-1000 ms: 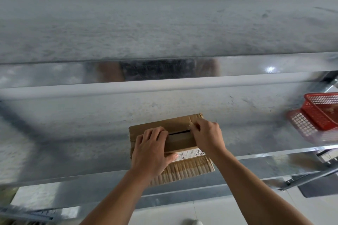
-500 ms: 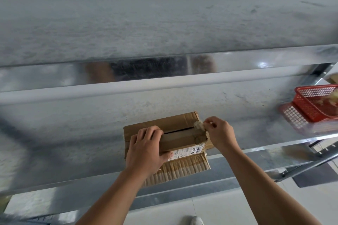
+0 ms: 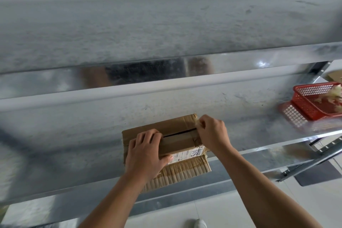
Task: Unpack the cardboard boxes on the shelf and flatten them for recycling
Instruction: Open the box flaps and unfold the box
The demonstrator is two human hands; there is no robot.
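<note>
Left hand (image 3: 146,155) holds the box (image 3: 177,139), fingers curled over its top and thumb against the labelled front. Right hand (image 3: 212,132) pinches a shred of tape (image 3: 197,123) between thumb and fingertips at the right end of the top seam, where a dark slit shows. The box sits at the front edge of the metal shelf (image 3: 74,153). A red basket (image 3: 314,103) stands far right on the same shelf.

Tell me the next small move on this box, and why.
Probably peel the tape end further off the cardboard box. The right hand pinches it at the seam's right end, the left hand holds the box down on the shelf, and the top flaps show only a narrow slit.
</note>
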